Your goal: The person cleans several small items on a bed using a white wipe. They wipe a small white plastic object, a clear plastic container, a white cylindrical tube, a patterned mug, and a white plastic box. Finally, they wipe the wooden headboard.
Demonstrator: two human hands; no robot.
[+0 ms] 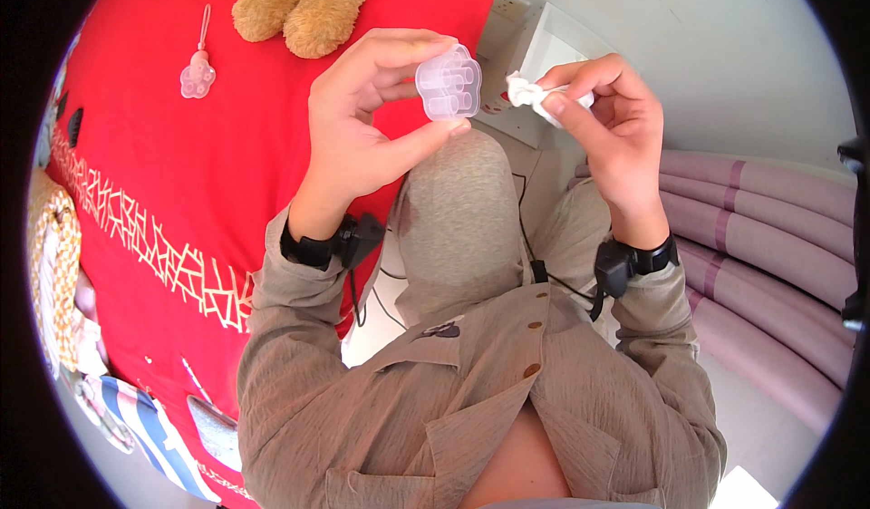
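Note:
Between the thumb and fingers of my left hand is a small translucent plastic case with a scalloped outline and several round tubes inside. The case is tilted, its face towards me. To its right, my right hand pinches a crumpled white tissue or cloth. One twisted end of it points at the case, with a gap between them. Both hands are raised above my knees. A pink translucent flower-shaped charm with a strap loop lies on the red cloth, left of my left hand.
A red bedspread with a white line pattern spreads to my left. Brown plush legs rest at its top edge. A white open cabinet stands ahead by the wall socket. Rolled pink padding lies right. Black cables hang near my legs.

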